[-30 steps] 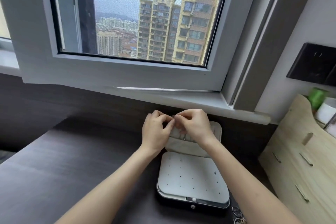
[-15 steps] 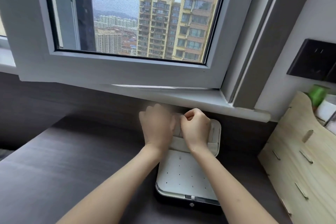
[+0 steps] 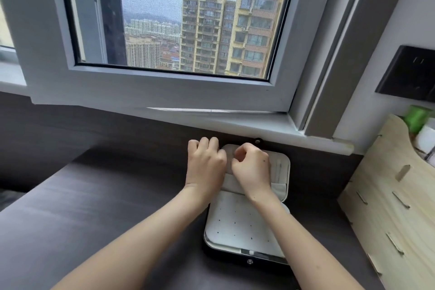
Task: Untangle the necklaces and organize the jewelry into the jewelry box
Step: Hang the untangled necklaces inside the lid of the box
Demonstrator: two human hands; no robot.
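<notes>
A jewelry box (image 3: 235,226) lies open flat on the dark desk (image 3: 94,207), black outside and white inside. Its near panel is dotted with small holes; its far half (image 3: 280,169) has pockets and a snap tab at the back. Both hands are over the far half. My left hand (image 3: 206,162) has its fingers curled down at the box's far left corner, and what they hold is hidden. My right hand (image 3: 253,169) is curled, with thumb and forefinger pinched together on something too fine to make out, apparently a necklace.
A light wooden drawer organizer (image 3: 395,195) stands at the right edge, with a green object (image 3: 417,117) behind it. A black wall socket (image 3: 409,73) is above. The white window sill (image 3: 235,122) and the tilted window sash overhang the desk's back edge.
Both hands have dropped from a raised pinch above the box down onto its far half. The view has tipped slightly upward, so the loose rings at the lower right are out of sight.
</notes>
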